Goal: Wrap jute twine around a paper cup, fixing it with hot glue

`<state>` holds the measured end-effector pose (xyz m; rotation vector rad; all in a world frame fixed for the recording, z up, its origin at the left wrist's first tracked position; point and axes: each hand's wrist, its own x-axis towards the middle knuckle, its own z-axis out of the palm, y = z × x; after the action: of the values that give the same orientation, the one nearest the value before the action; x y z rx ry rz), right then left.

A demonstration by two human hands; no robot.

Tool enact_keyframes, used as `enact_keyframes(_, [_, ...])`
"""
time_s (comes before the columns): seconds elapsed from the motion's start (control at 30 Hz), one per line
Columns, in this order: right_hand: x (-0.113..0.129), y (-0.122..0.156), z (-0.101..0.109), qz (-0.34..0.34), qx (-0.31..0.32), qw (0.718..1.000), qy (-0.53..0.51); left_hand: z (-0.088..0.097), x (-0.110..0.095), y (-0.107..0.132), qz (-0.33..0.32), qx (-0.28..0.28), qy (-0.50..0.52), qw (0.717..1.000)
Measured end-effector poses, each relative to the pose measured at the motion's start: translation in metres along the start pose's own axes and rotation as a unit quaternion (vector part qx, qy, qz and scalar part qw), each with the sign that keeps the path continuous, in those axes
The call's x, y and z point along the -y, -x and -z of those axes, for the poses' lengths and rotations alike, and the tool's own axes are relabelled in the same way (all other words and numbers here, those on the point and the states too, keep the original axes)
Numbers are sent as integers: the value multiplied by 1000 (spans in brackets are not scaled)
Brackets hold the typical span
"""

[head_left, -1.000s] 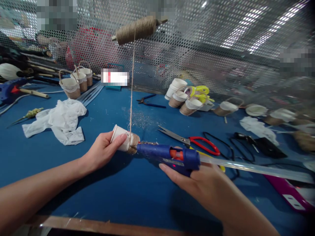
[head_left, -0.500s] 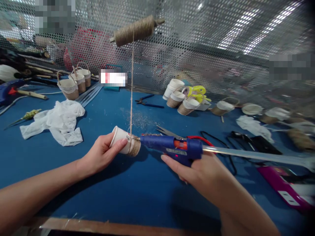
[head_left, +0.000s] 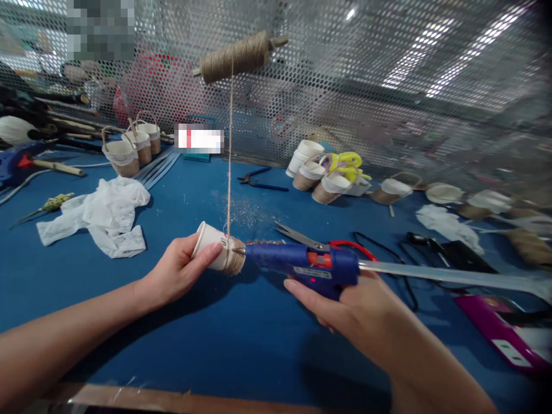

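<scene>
My left hand (head_left: 183, 264) is closed round a white paper cup (head_left: 209, 241), which lies tilted with its mouth towards me and to the left. Twine (head_left: 235, 261) is wound about the cup's lower end. From there a taut strand (head_left: 230, 155) runs up to a twine spool (head_left: 237, 56) on a stick. My right hand (head_left: 340, 302) grips a blue hot glue gun (head_left: 297, 261), its nozzle at the wound twine. A long clear glue stick (head_left: 431, 275) sticks out of the gun's back. Behind the gun lie scissors (head_left: 302, 236) with red handles.
White lace (head_left: 107, 215) and pliers (head_left: 263, 181) lie on the blue table (head_left: 194, 356). Twine-wrapped cups (head_left: 123, 158) stand back left, others (head_left: 330, 188) back right by yellow scissors handles (head_left: 345, 161). A purple power strip (head_left: 495, 328) and black cords are at right. Metal mesh rises behind.
The glue gun has shifted slightly down and to the right, its nozzle still at the cup. The cup has turned a little in my left hand.
</scene>
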<state>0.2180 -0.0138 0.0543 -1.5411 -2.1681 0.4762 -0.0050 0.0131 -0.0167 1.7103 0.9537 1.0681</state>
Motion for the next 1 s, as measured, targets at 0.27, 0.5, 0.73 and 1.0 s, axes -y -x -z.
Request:
enact_keyframes(0.27, [5,-5,2,-135,70,987,-56,4,-2,3,-81,20,-80,993])
enact_keyframes(0.5, [5,-4,4,-139,71,986,-57,4,-3,3,-99,15,-89,991])
enact_keyframes(0.73, [3,1,3,-104,69,992,-28,5,-1,2,-66,15,-47,997])
enact_keyframes(1.0, [-2,-3,4,-141,82,984,-69,7,-3,2,-127,32,-101,986])
